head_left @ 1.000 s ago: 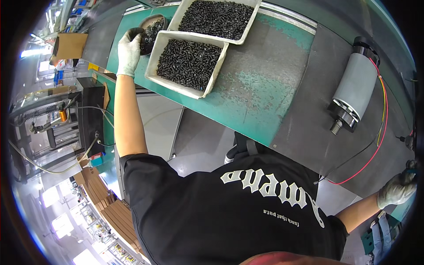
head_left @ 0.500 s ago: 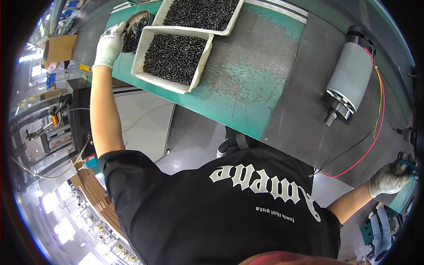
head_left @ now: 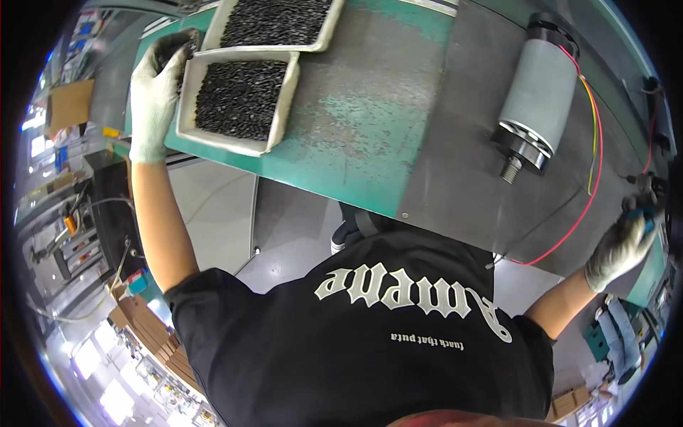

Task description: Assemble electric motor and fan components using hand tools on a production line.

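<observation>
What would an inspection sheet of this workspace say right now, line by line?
Surface: green worktop, worn; dark gray section at right.
Job's things: near white tray and far white tray, both holding small black parts; gray motor, threaded shaft.
Clutter: cardboard box beyond worktop's left end.
Hands: left glove beside near tray, grasp unclear; right glove holds blurred teal item.
Cables: red wire loops from motor.
Surroundings: brown cardboard stack, lower left.

Whitish work gloves (head_left: 148,135) cover the left hand (head_left: 158,85) and right hand (head_left: 619,250); between them, a black short-sleeved T-shirt (head_left: 341,363) bears white blackletter print (head_left: 378,286).
</observation>
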